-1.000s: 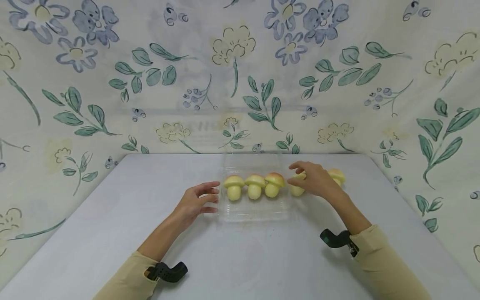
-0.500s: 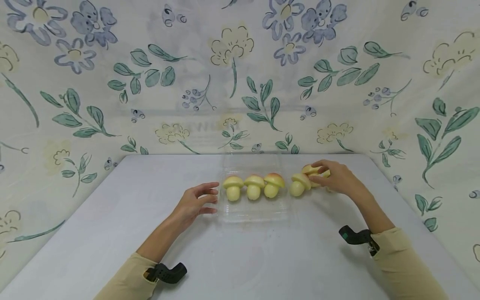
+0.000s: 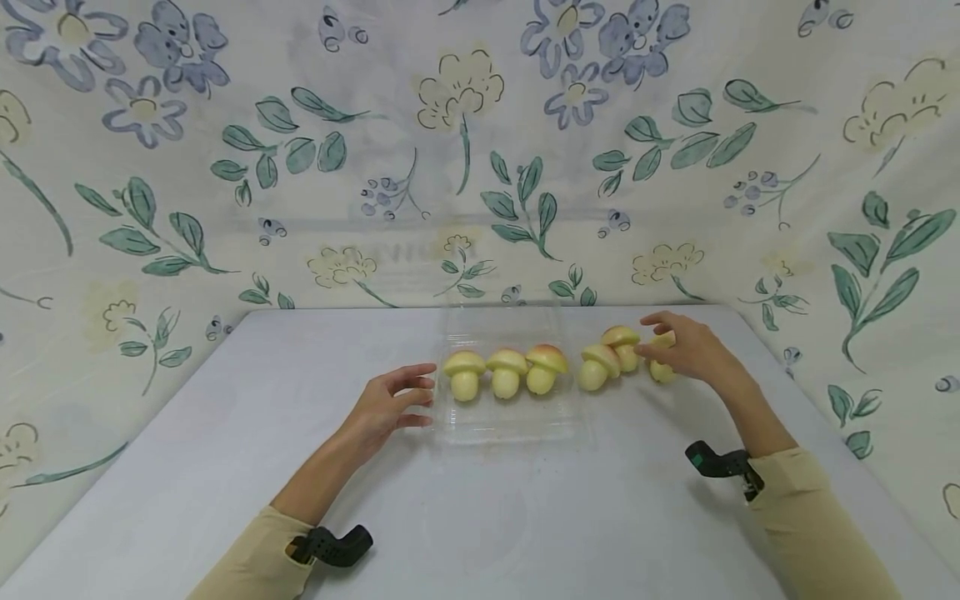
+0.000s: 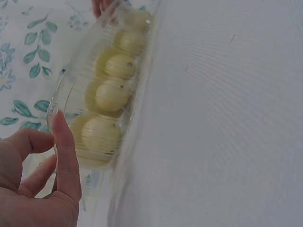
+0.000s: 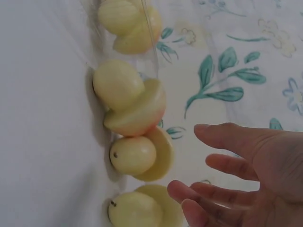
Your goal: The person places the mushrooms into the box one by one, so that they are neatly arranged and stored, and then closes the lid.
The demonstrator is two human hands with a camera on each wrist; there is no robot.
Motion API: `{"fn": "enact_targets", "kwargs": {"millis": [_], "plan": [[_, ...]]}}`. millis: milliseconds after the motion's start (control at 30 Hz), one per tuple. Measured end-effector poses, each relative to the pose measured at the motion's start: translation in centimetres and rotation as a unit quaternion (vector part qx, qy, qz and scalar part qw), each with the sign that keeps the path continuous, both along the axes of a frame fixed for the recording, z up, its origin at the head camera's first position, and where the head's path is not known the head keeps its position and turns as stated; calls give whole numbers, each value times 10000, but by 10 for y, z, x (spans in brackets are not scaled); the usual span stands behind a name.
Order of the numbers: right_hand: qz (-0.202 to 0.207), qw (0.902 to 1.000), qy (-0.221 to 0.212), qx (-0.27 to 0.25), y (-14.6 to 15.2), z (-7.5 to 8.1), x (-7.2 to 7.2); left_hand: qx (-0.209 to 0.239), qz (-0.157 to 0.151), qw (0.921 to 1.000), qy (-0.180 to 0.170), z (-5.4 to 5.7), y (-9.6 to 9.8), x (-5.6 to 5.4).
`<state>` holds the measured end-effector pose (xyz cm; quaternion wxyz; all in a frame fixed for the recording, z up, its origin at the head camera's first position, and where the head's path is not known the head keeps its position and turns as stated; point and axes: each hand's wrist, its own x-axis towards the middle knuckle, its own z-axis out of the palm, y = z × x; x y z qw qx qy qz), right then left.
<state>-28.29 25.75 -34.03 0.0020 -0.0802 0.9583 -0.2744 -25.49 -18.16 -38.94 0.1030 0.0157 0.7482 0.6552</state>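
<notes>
Three pale yellow-green mushroom-shaped pieces with reddish tops, the left one (image 3: pixel 464 379), the middle one (image 3: pixel 506 375) and the right one (image 3: pixel 545 371), stand in a row in a clear plastic container (image 3: pixel 510 435). My left hand (image 3: pixel 382 412) rests its spread, loosely bent fingers against the container's left side. Right of the container are three more such pieces: a near one (image 3: pixel 596 370), one (image 3: pixel 622 348) just behind it, and a rightmost one (image 3: pixel 662 372). My right hand (image 3: pixel 693 350) partly covers the rightmost piece in the head view; its fingers hold nothing in the right wrist view (image 5: pixel 227 175).
A white table (image 3: pixel 495 517) lies beneath everything. Behind it hangs a cloth (image 3: pixel 480 167) with flowers and leaves. The container's clear lid part (image 3: pixel 502 321) reaches toward the table's back edge. Black wrist devices sit on the left sleeve (image 3: pixel 255 554) and right sleeve (image 3: pixel 813 517).
My right hand has moved right, from beside the container to the rightmost piece, uncovering the two pieces nearer the container. The rightmost piece lies slightly farther left and nearer. My left hand stays put.
</notes>
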Motion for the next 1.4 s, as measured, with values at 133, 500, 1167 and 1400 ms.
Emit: {"fn": "enact_targets", "kwargs": {"millis": [133,500,1167,1400], "plan": [[17,9998,-80,-157,11,1,1,-71,-22,10000,14,1,0,0],[76,9998,-188,47,22,-3,-3,-100,11,9999,-5,0,0,1],[78,9986,-170,489,23,-24,-9,-24,-35,10000,-28,1,1,-1],[94,9988,-76,477,22,-27,-11,-3,-40,10000,-21,1,0,0]]}}
